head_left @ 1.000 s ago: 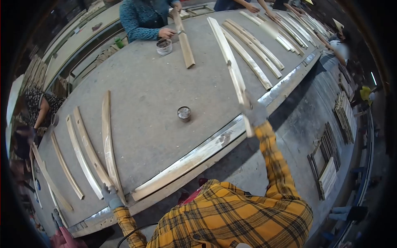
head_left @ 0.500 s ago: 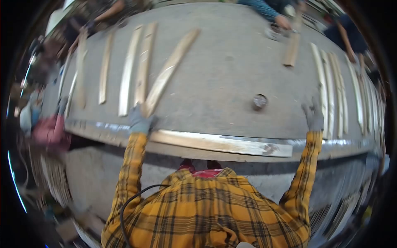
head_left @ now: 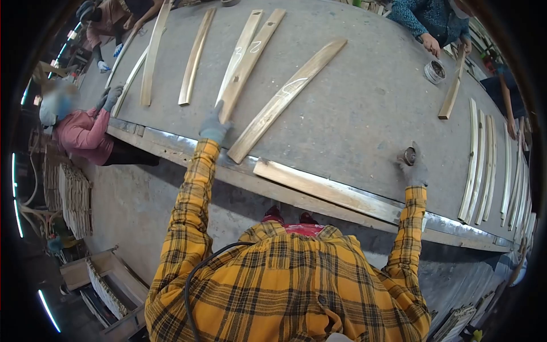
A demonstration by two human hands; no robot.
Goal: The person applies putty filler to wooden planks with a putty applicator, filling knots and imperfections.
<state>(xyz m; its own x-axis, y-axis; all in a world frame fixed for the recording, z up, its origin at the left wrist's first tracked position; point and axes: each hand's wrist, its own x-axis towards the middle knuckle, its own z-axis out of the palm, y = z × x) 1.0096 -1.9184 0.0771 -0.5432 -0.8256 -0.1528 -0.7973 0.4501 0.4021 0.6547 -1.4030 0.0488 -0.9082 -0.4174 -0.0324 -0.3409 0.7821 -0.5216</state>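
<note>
My left hand, in a grey glove, is at the near end of a wooden strip marked 2, its fingers against the wood. A second strip, marked 3, lies close along its left side, its near end hidden. To the right, another marked strip lies at a slant. My gloved right hand is closed around a small round tin with dark contents, over the table. Along the near edge in front of me lies a pale wooden strip.
Several strips lie on the right of the grey table. More strips lie to the left. A person in pink stands at the left; across the table, a person in blue is near an open can.
My right hand has gone from open to closed around the tin that stood on the table. Strips 2 and 3 have come closer together beside my left hand. The view has turned.
</note>
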